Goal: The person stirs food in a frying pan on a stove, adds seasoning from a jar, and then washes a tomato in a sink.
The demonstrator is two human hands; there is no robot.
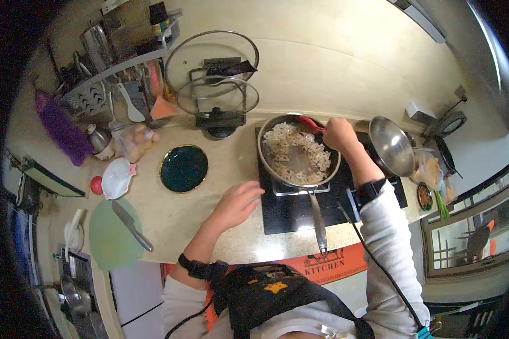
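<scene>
A frying pan [299,158] sits on the left burner of a black glass cooktop [288,220], its metal handle [318,220] pointing towards me. Thin white pieces that look like sliced lotus root [286,137] lie around its inside, with a barer patch near the middle. My right hand [341,133] grips a red spatula [307,125] at the pan's far right rim; the blade is inside, among the slices. My left hand [237,205] holds nothing, fingers apart, just left of the cooktop's edge. Left of the pan is a dark green plate [183,168] with a gold rim.
A steel wok [392,146] stands tilted right of my right hand. Glass lids [218,95] hang on a rack by the wall. A knife [131,224] lies on a green cutting board [110,241], below a white bowl [116,178]. At far right is a small food dish [424,196].
</scene>
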